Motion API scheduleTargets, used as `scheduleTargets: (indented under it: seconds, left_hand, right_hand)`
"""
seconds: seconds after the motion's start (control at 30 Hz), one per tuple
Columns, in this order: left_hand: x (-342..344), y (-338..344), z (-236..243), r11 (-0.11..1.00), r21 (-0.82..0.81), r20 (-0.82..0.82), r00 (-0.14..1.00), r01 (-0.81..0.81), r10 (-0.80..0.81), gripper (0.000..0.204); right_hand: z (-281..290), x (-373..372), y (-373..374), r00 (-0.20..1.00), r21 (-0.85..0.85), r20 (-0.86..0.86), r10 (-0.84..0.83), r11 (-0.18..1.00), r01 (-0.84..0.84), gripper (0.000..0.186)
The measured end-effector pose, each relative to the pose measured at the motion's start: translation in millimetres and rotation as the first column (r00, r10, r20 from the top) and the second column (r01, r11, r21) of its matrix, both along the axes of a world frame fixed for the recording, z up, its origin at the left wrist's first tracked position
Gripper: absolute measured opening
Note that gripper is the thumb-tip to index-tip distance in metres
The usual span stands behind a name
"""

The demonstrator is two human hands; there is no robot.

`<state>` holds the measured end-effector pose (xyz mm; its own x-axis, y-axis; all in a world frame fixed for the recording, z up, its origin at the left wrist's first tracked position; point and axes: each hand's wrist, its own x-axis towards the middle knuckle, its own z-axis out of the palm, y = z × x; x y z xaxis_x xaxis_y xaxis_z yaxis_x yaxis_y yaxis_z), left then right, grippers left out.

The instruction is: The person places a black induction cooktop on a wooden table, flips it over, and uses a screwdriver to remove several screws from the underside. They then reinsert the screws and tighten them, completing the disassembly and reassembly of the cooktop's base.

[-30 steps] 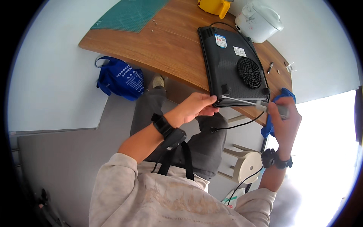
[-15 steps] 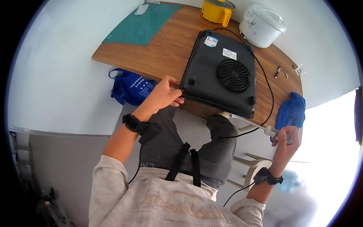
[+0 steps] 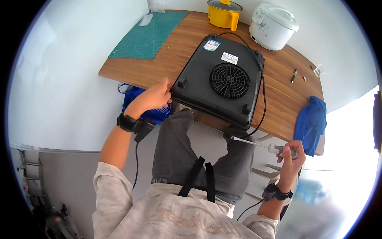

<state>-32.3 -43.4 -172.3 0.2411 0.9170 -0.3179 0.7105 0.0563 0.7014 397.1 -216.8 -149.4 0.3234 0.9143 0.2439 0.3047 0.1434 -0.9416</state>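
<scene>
A flat black induction cooker (image 3: pixel 195 77) lies underside up at the table's near edge, its round fan grille, stubby feet and two stickers showing. My left hand (image 3: pixel 158 95) grips the cooker's near left corner, fingers curled round the edge. A screwdriver (image 3: pixel 254 143) with a long metal shaft and a grey-and-white handle is in my right hand (image 3: pixel 291 154), out in front of the table's edge. Its tip points left, just below the cooker's near right corner and apart from it. The cooker's black cord (image 3: pixel 264 95) loops down along its right side.
On the wooden table (image 3: pixel 282 115) are a green cutting mat (image 3: pixel 139 40), a yellow pot (image 3: pixel 221 18), a white rice cooker (image 3: pixel 272 30) and a black pen (image 3: pixel 294 75). A blue cloth (image 3: pixel 311 123) hangs over the right edge. Below the left edge is a blue bag (image 3: pixel 133 95).
The cooker has turned a little and shifted left, with my left hand still at its corner. My right hand has moved slightly left and nearer to me with the screwdriver.
</scene>
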Motion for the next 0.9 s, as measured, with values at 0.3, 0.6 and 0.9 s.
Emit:
scheduleTargets:
  seconds: [0.3, 0.6, 0.9]
  left_hand:
    - [-42, 135, 33, 0.96, 0.273, -0.154, 0.983, -0.057, 0.102, 0.022]
    - [-44, 228, -16, 0.903, 0.43, -0.341, 0.928, 0.011, 0.151, 0.021]
    - [-36, 225, -14, 0.902, 0.432, -0.268, 0.953, -0.015, 0.144, 0.022]
  right_hand:
    - [-17, -2, -7, 0.997, -0.112, -0.043, -0.069, 0.992, 0.064, 0.031]
    - [-27, 0, -15, 0.984, -0.19, -0.107, -0.142, 0.974, 0.119, 0.024]
    - [-28, 0, -16, 0.979, -0.193, -0.129, -0.158, 0.972, 0.132, 0.018]
